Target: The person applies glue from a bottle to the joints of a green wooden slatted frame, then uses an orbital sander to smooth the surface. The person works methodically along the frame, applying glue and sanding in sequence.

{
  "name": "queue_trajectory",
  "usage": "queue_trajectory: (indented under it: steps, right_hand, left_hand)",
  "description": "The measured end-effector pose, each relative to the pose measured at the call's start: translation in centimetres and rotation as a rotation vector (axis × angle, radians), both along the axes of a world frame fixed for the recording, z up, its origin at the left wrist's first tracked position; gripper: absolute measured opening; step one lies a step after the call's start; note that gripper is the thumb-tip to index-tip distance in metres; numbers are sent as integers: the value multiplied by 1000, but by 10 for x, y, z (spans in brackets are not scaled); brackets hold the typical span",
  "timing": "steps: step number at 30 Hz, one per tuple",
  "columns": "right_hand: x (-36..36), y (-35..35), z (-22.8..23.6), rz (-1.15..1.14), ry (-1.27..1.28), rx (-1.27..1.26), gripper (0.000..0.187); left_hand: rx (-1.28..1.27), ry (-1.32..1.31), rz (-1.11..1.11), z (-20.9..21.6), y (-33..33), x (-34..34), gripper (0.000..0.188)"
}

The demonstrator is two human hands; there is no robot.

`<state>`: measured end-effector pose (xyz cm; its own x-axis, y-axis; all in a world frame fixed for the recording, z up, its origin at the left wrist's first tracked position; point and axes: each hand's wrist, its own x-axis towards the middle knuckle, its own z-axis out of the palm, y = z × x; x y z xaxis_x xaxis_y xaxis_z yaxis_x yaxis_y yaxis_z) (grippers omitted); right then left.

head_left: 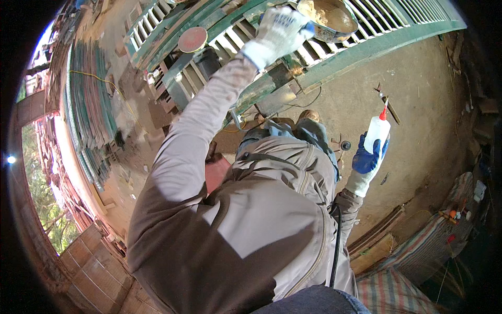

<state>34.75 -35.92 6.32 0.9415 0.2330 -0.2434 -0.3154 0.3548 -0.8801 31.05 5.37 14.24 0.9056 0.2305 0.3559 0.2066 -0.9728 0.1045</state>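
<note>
My left hand [281,32], in a white glove with blue on it, is reached out over a green slatted shutter [361,55]. Its fingers are curled, and whatever they may hold is hidden. Close beside them is a round metal bowl [342,35] with tan powder or paste [327,14] in it; I cannot tell if they touch its rim. Out to the right, my right hand [367,157], gloved in white and blue, is wrapped around a white squeeze bottle [377,132]. The bottle stands nearly upright, its red nozzle cap [384,112] pointing up.
A round reddish lid or disc [192,40] and a dark cup [207,62] are at the shutter's left part. Long green and reddish slats [91,99] are piled at left. A striped woven sheet [397,293] lies at lower right. Thin wooden boards [374,254] lie near it.
</note>
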Motion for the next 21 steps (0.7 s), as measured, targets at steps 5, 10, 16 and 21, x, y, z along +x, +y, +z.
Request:
queue_trajectory:
  steps: [5, 10, 16, 21]
  right_hand:
    - [-8, 7, 5, 17, 17, 33, 63]
    - [-10, 9, 13, 21, -7, 18, 52]
    - [-7, 10, 15, 5, -14, -10, 53]
    - [-6, 11, 16, -27, -4, -29, 63]
  left_hand:
    - [-141, 279, 63, -24, -23, -41, 17]
    - [-17, 463, -17, -26, -36, -32, 19]
    - [-28, 398, 32, -24, -28, -34, 22]
    - [17, 387, 30, -22, -26, -60, 29]
